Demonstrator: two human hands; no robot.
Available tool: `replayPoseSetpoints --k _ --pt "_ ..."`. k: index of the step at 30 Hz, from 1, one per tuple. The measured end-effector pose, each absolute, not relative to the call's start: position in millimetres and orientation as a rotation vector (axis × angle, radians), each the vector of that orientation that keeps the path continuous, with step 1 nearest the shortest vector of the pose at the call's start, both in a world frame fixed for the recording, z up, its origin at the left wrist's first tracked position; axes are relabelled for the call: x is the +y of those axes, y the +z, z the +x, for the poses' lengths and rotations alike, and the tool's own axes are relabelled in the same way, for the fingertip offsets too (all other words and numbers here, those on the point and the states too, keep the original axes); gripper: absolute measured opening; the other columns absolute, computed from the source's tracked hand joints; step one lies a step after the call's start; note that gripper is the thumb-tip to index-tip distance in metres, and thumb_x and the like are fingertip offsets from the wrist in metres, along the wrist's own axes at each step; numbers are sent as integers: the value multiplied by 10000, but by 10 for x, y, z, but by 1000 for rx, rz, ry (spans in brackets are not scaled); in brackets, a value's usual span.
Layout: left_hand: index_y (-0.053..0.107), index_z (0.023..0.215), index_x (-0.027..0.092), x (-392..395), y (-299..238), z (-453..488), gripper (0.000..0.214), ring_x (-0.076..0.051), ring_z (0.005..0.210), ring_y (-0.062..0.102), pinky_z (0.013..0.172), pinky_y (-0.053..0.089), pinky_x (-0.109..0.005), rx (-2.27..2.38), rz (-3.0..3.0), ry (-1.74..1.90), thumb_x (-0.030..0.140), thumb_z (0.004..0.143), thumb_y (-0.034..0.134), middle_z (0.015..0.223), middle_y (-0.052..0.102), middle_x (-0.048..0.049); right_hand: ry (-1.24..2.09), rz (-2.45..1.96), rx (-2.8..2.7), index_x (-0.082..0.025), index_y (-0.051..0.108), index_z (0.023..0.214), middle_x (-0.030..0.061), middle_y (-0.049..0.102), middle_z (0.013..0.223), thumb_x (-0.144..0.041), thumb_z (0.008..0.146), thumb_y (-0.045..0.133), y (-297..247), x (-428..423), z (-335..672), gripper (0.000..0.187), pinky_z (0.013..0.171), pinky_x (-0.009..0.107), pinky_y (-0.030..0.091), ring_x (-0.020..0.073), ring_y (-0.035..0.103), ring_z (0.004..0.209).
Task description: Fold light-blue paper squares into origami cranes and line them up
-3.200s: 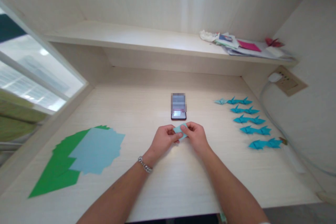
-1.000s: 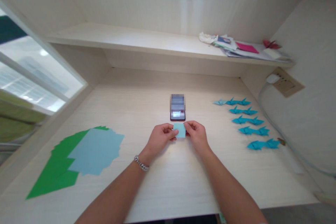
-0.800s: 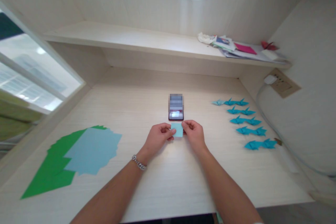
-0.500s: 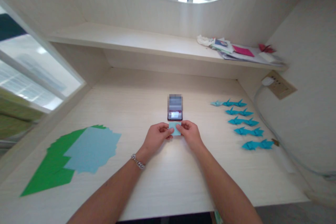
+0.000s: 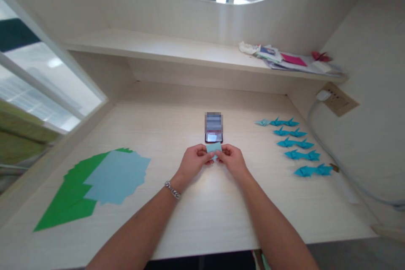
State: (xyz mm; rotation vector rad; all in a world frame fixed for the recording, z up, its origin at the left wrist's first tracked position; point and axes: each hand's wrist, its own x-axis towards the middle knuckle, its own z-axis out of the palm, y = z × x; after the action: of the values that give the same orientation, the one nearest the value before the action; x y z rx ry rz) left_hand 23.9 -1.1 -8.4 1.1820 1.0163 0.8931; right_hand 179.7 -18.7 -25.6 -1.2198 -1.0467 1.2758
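A small folded square of light blue paper [image 5: 214, 147] is pinched between both hands near the middle of the desk. My left hand [image 5: 196, 159] grips its left edge with thumb and fingers, and a chain bracelet [image 5: 172, 190] circles that wrist. On the opposite edge my right hand [image 5: 233, 159] pinches the paper, thumb on its near face. Just beyond the paper lies a phone [image 5: 214, 128] with a lit, partly blurred screen. The paper's underside and some fingertips are hidden.
Several folded blue paper cranes [image 5: 313, 171] stand in rows on the right. Fanned light blue sheets [image 5: 117, 177] overlap green sheets [image 5: 68, 198] at left. A cable [image 5: 335, 156] runs from the wall socket [image 5: 340, 100]. The shelf [image 5: 164, 50] above holds papers [image 5: 294, 59].
The light blue paper has tilted slightly in my fingers, and both hands still hold it. The whole view has shifted a little.
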Motion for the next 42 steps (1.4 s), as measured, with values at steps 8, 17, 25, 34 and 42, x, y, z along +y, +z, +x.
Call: replayPoseSetpoints --k 8,17,25,34,42 --pt "657 825 128 41 -158 240 304 -142 619 619 608 515 -264 976 1194 965 349 643 762 706 675 -34 1251 -1282 -1155 -166 672 739 -4 621 546 -385 631 745 -267 -225 1855 255 471 250 403 125 523 468" --pt "667 872 125 27 -209 259 263 -148 665 623 627 494 -254 896 1298 955 322 707 720 726 679 -46 1130 -1332 -1119 -141 681 746 27 658 607 -389 617 756 -174 -273 1858 289 509 245 455 129 565 523" --pt "689 813 115 92 -252 325 270 -137 648 588 609 464 -247 964 1248 1045 361 705 717 745 678 -52 1313 -1249 -889 -155 625 715 2 647 626 -458 539 782 -266 -228 1835 384 553 280 498 136 588 542" --pt "682 789 104 238 -199 266 309 -103 540 540 507 411 -210 915 1251 888 370 649 754 649 651 -24 1302 -1272 -996 -176 577 736 -13 629 551 -483 624 730 -328 -136 1848 361 442 259 474 138 568 450" --pt "680 781 112 185 -180 233 242 -106 563 575 546 453 -214 900 1248 846 289 643 771 648 661 -18 1346 -1247 -984 -160 676 775 12 680 624 -361 582 786 -261 -256 1920 299 511 264 523 144 616 523"
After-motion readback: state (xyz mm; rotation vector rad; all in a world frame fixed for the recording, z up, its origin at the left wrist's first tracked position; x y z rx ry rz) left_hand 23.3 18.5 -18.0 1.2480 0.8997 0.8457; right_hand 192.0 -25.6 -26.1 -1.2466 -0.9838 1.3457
